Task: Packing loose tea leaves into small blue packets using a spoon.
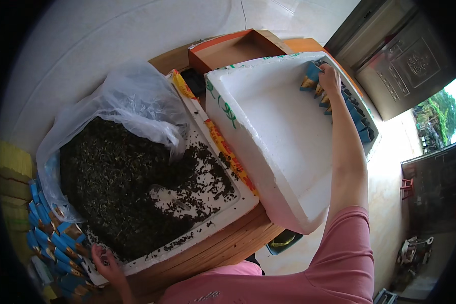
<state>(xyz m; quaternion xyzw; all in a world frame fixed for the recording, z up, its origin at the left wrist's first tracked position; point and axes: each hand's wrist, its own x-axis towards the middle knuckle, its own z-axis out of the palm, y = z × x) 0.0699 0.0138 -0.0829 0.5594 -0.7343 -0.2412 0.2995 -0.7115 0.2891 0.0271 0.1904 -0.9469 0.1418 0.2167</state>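
Note:
My right hand (pixel 330 78) reaches into the far corner of a white foam box (pixel 277 114), its fingers closed on the top of a blue and gold packet (pixel 309 77). Several similar packets (pixel 359 117) stand in a row along that box wall, partly behind my forearm. My left hand (pixel 107 263) is at the near left edge of a white foam tray (pixel 216 212), with fingers curled apart and nothing seen in them. Dark dried leaves (pixel 114 182), probably tea, lie heaped in the tray, partly under a clear plastic bag (pixel 136 91). A clear scoop (pixel 171 197) lies among them.
Many blue and gold packets (pixel 57 243) are piled left of the tray. Behind the foam box stands an open orange-rimmed cardboard box (pixel 243 49). Everything rests on a wooden table (pixel 212 247). A dark bin (pixel 285 241) stands below the table's near edge.

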